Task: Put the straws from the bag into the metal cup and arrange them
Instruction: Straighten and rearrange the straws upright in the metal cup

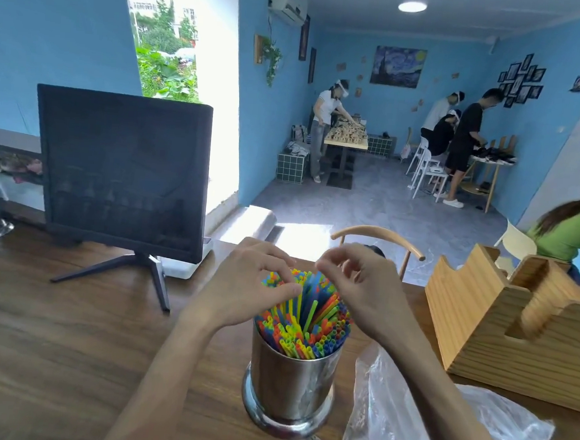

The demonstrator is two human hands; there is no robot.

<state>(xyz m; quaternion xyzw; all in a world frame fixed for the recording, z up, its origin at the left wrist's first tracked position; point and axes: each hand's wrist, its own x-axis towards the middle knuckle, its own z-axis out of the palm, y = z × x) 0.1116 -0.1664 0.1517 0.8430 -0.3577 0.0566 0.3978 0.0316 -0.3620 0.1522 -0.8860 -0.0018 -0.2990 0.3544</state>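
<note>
A shiny metal cup [291, 381] stands on the wooden table [66, 358], packed with many coloured straws [305, 324] standing upright. My left hand [249, 285] is at the upper left of the bundle, thumb and fingers curled round the tops of the far straws. My right hand [363, 286] hovers at the upper right, its fingers curled with the fingertips just above the straw tops; whether it touches them is unclear. A crumpled clear plastic bag [404, 423] lies on the table right of the cup, and I see no straws in it.
A dark monitor [124, 170] on a stand is at the back left. A wooden slotted holder [514, 325] sits at the right. A wooden chair back [380, 240] is behind the table. Several people work in the room beyond.
</note>
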